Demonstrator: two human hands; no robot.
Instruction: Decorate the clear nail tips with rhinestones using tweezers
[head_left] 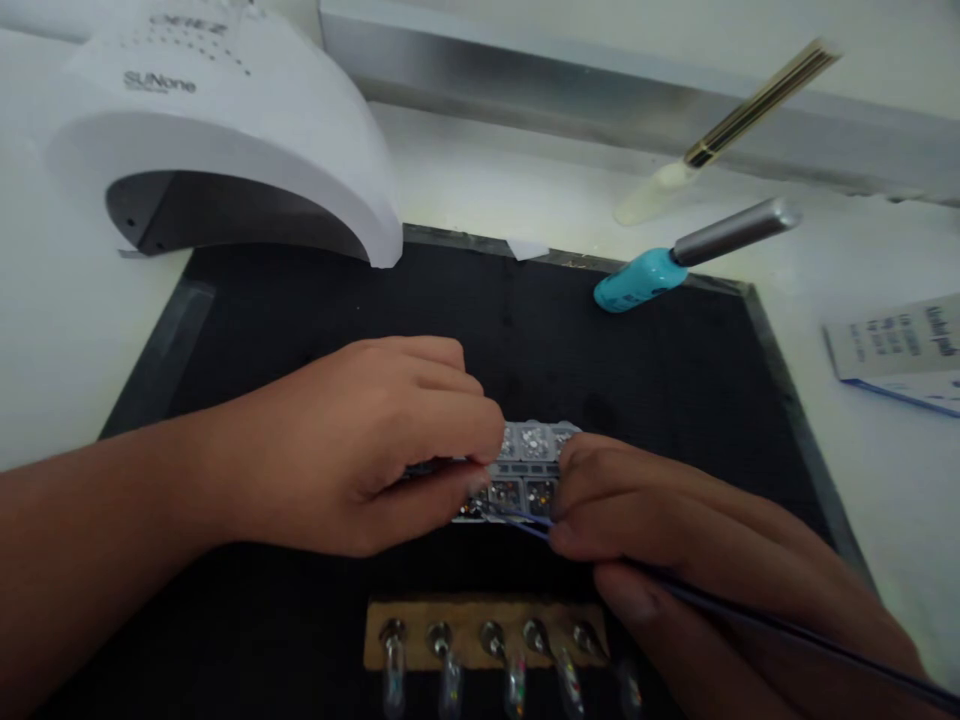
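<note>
A clear compartment case of rhinestones (534,468) lies on the black mat, its small boxes holding silvery and coloured stones. From the left, my left hand (405,440) is closed over the case's left part, thumb and index finger pinched at a compartment. Dark blue-purple tweezers (529,524) are gripped in my right hand (660,520), which rests over the case's right end. The tweezer tips reach into the front row near my left thumb. Whether they hold a stone is too small to tell. Some left fingers and part of the case are hidden.
Clear nail tips with coloured specks (515,685) stand on metal posts along a brown strip (420,655) in front. A white nail lamp (247,130) is at the back left. A turquoise bottle (641,280), a gold-capped bottle (660,190) and a white box (900,345) stand to the right.
</note>
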